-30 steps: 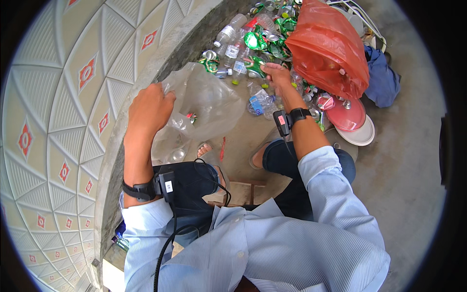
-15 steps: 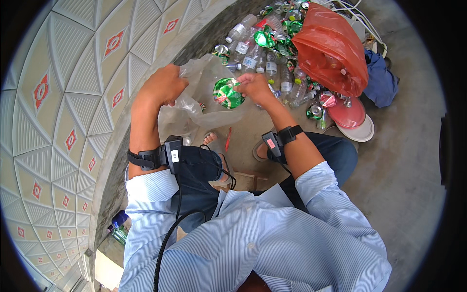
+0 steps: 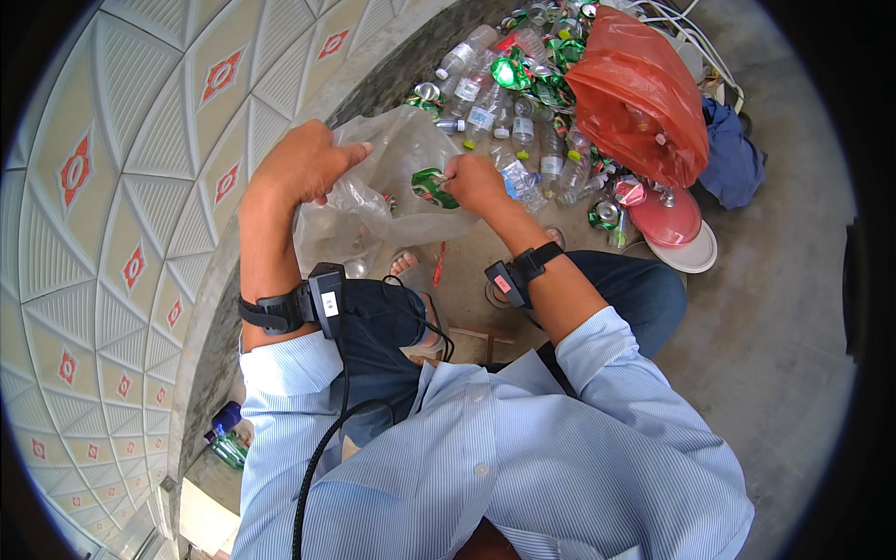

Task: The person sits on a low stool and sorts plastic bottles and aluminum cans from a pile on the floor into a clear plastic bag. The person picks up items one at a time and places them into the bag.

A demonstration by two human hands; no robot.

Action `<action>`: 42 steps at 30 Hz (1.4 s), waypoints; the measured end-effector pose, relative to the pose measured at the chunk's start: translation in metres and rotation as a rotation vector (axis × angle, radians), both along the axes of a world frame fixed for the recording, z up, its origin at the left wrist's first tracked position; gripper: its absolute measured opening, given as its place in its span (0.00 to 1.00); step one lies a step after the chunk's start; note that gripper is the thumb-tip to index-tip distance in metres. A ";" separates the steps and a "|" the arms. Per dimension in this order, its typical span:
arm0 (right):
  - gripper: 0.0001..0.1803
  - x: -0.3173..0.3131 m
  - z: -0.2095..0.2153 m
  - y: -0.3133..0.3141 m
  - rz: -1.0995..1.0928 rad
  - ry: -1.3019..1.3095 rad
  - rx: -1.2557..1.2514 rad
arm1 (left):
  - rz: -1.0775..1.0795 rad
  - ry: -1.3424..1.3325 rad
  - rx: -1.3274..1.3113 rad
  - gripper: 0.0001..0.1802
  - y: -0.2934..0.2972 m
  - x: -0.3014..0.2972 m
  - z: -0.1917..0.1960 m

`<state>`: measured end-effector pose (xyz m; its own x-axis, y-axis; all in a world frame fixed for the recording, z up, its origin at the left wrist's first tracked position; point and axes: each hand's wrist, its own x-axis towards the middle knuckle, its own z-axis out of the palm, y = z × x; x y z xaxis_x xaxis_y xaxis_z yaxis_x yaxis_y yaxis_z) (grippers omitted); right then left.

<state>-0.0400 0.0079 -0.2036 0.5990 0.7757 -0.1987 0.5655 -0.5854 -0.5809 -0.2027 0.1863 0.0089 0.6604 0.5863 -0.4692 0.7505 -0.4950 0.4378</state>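
- At the far left, a tiled wall (image 3: 103, 215) curves up the frame, cream panels with red diamonds; low beside it lies one green bottle (image 3: 227, 446) with a blue cap.
- Next comes the left hand (image 3: 303, 166), fingers curled tight on the rim of a clear bag (image 3: 392, 177), bunching the plastic and holding the mouth up.
- One bag only — it hangs open between the two hands, its mouth facing right toward the can.
- In the bag's mouth sits the can (image 3: 431, 187), one crushed green one, flattened; its long axis runs roughly left to right, though which end leads I cannot tell.
- The right hand (image 3: 476, 182) pinches the can at its right edge, fingers close together on it.
- Both wrists wear a black band, two in all.
- Beyond the right hand, a pile (image 3: 523, 93) of clear bottles and green cans lies on the ground — too many and too jumbled to count.
- Right of the pile, one red sack (image 3: 644, 93), then one red lid (image 3: 667, 217) on a white plate (image 3: 695, 254), then one blue cloth (image 3: 733, 154).
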 end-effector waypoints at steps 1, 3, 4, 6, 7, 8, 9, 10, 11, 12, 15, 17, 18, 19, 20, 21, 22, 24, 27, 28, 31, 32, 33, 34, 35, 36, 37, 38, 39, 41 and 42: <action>0.10 -0.003 0.002 0.003 0.012 -0.001 -0.039 | -0.012 -0.032 0.010 0.31 -0.001 0.000 0.000; 0.09 -0.011 0.006 0.008 0.051 -0.004 -0.054 | -0.015 -0.025 0.033 0.30 0.000 0.000 -0.001; 0.08 -0.016 0.007 0.010 0.079 -0.005 -0.033 | -0.020 -0.023 0.042 0.30 0.001 0.000 -0.002; 0.08 -0.022 0.008 0.012 0.121 0.061 0.035 | -0.023 -0.032 0.053 0.29 0.002 0.000 -0.003; 0.07 -0.024 0.008 0.012 0.138 0.129 0.083 | -0.024 -0.032 0.054 0.29 0.001 0.000 -0.004; 0.07 -0.025 0.007 0.012 0.155 0.201 0.135 | -0.026 -0.038 0.060 0.29 0.001 0.000 -0.004; 0.07 -0.025 0.005 0.010 0.163 0.197 0.137 | -0.028 -0.041 0.059 0.28 0.000 0.000 -0.004; 0.07 -0.025 0.004 0.009 0.169 0.197 0.142 | -0.033 -0.044 0.053 0.28 -0.002 0.001 -0.004; 0.07 -0.024 0.002 0.007 0.174 0.195 0.146 | -0.031 -0.033 0.060 0.28 -0.003 0.002 -0.004; 0.08 -0.023 0.000 0.005 0.152 0.129 0.103 | -0.029 -0.024 0.065 0.28 -0.004 0.003 -0.004; 0.10 -0.023 -0.003 0.003 0.121 0.103 0.085 | -0.028 -0.016 0.053 0.27 -0.008 0.007 -0.004; 0.12 -0.024 -0.002 0.004 0.131 0.292 0.233 | -0.019 -0.023 0.057 0.27 -0.008 0.009 -0.004; 0.12 -0.023 -0.001 0.004 0.117 0.303 0.300 | -0.009 -0.026 0.066 0.27 -0.009 0.009 -0.005; 0.12 -0.021 0.001 0.005 0.082 0.303 0.373 | -0.003 -0.032 0.068 0.27 -0.009 0.009 -0.006; 0.12 -0.019 0.002 0.003 0.046 0.309 0.425 | -0.003 -0.018 0.076 0.27 -0.009 0.009 -0.008; 0.13 -0.012 0.003 0.001 -0.008 0.441 0.454 | -0.007 -0.007 0.075 0.27 -0.008 0.009 -0.009; 0.13 0.001 0.003 -0.001 -0.065 0.579 0.462 | -0.010 0.004 0.076 0.28 -0.006 0.009 -0.011; 0.12 0.029 -0.004 -0.010 -0.153 0.733 0.501 | -0.052 0.026 0.112 0.28 -0.004 0.010 -0.014; 0.10 0.080 -0.039 -0.038 -0.325 0.753 0.511 | -0.084 0.056 0.138 0.29 -0.002 0.016 -0.020; 0.10 0.098 -0.057 -0.051 -0.375 0.765 0.520 | -0.089 0.066 0.142 0.29 -0.002 0.018 -0.021; 0.15 0.141 -0.125 -0.086 -0.198 0.206 -0.128 | -0.122 0.047 0.227 0.28 -0.004 0.023 -0.023; 0.16 0.151 -0.145 -0.093 0.103 -0.188 -0.448 | -0.110 0.058 0.223 0.28 -0.004 0.023 -0.023; 0.16 0.157 -0.162 -0.100 0.065 -0.157 -0.398 | -0.100 0.066 0.221 0.28 -0.003 0.024 -0.023; 0.16 0.155 -0.175 -0.112 0.006 -0.114 -0.437 | -0.091 0.078 0.214 0.28 -0.004 0.025 -0.024; 0.16 0.149 -0.183 -0.124 -0.052 -0.068 -0.506 | -0.078 0.068 0.228 0.28 -0.005 0.025 -0.024; 0.15 0.145 -0.187 -0.128 -0.093 -0.064 -0.469 | -0.062 0.058 0.243 0.28 -0.006 0.026 -0.025; 0.15 0.140 -0.187 -0.129 -0.138 -0.060 -0.457 | -0.047 0.047 0.259 0.29 -0.006 0.027 -0.025; 0.15 0.135 -0.186 -0.128 -0.183 -0.056 -0.445 | -0.054 0.060 0.253 0.29 -0.007 0.028 -0.025; 0.16 0.131 -0.182 -0.126 -0.200 -0.088 -0.420 | -0.061 0.072 0.248 0.29 -0.008 0.029 -0.025; 0.19 0.124 -0.175 -0.117 -0.228 -0.166 -0.343 | -0.070 0.095 0.240 0.29 -0.009 0.032 -0.023; 0.20 0.122 -0.173 -0.113 -0.182 -0.180 -0.368 | -0.072 0.105 0.236 0.29 -0.011 0.034 -0.023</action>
